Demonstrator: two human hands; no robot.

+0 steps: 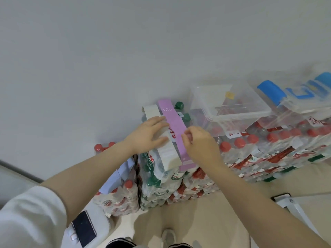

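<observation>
purple band (172,120): lies flat on a pack of water bottles (155,169), just beside a beige band (169,153).
right hand (198,144): curled fingertips pinch the purple band's right edge, mid-length.
left hand (148,135): straight fingers press the beige band flat.
handling: probably light, soft and stretchy; take it by an edge or end.
clear tub (231,111): open, holds a pale sheet; the rest is blurred.
lidded tub (304,102): blue clips; contents unclear.

Shrink-wrapped bottle packs (268,154) stacked against a white wall (125,51).
The red-capped packs carry a clear plastic bin (238,117) and, beside it, a blue-latched bin (304,104); a dark phone (84,228) lies lower left, and a shoe (168,237) stands on the beige floor (223,221).
</observation>
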